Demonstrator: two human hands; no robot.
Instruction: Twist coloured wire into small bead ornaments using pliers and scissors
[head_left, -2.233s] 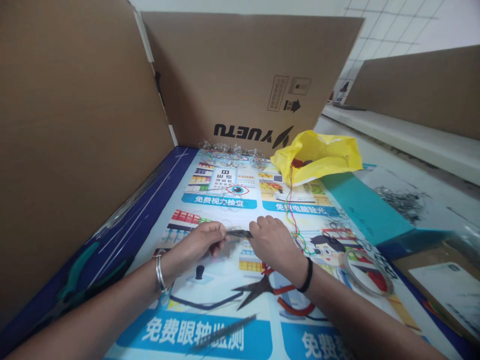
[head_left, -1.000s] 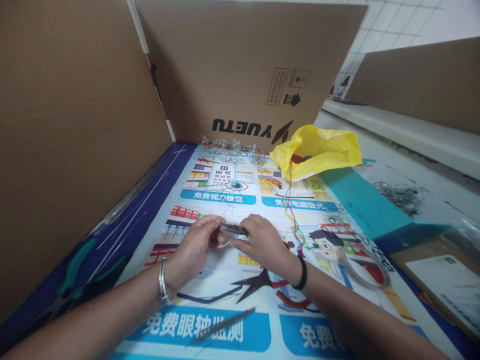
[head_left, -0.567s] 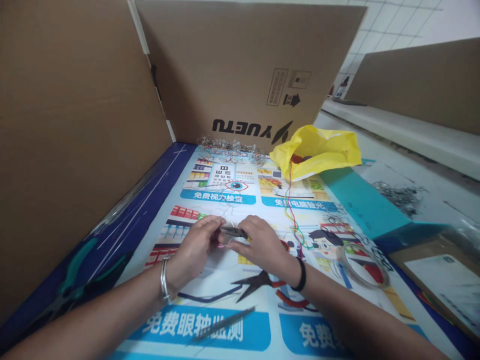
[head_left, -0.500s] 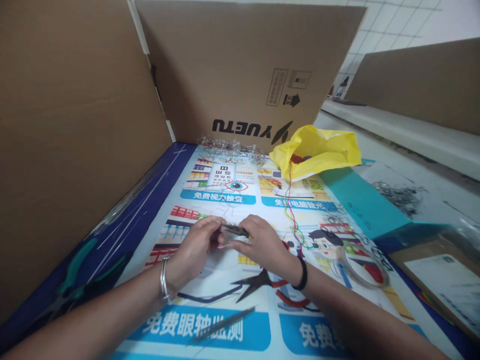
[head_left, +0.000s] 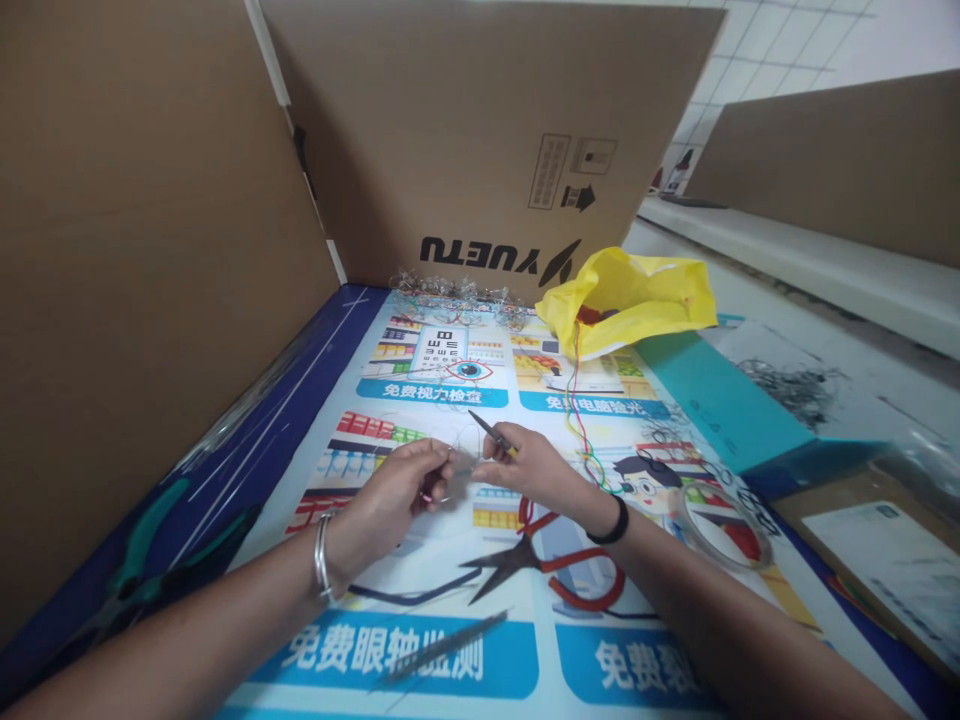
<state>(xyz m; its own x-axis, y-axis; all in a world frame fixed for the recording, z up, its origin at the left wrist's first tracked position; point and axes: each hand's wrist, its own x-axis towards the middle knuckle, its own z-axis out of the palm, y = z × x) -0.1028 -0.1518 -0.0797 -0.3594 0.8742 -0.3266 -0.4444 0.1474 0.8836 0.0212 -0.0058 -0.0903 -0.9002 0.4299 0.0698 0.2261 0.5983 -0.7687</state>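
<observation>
My left hand [head_left: 405,490], a silver bangle at its wrist, is closed in a pinch on a thin wire [head_left: 466,440] with a bit of pink thread [head_left: 429,494] below the fingertips. The wire loops up between the hands; its fine ends are hard to make out. My right hand [head_left: 536,465], with a black band at the wrist, is closed round slim needle-nose pliers [head_left: 491,432] whose yellow handles are mostly hidden in the palm. The pliers point up and left, apart from the left fingers. Red-handled scissors [head_left: 517,565] lie spread below the right hand.
Teal-handled pliers [head_left: 150,560] lie at left. A bundle of thin wires [head_left: 450,645] rests in front. Behind are tangled wire pieces [head_left: 457,295] and a yellow bag [head_left: 645,300] trailing coloured threads. A tape roll [head_left: 724,530] lies right. Cardboard walls [head_left: 480,130] stand behind and left.
The pliers have moved away from the left fingertips and now tilt upward. A wire loop shows between the hands. The right hand has shifted a little right, baring more of the scissors' handles.
</observation>
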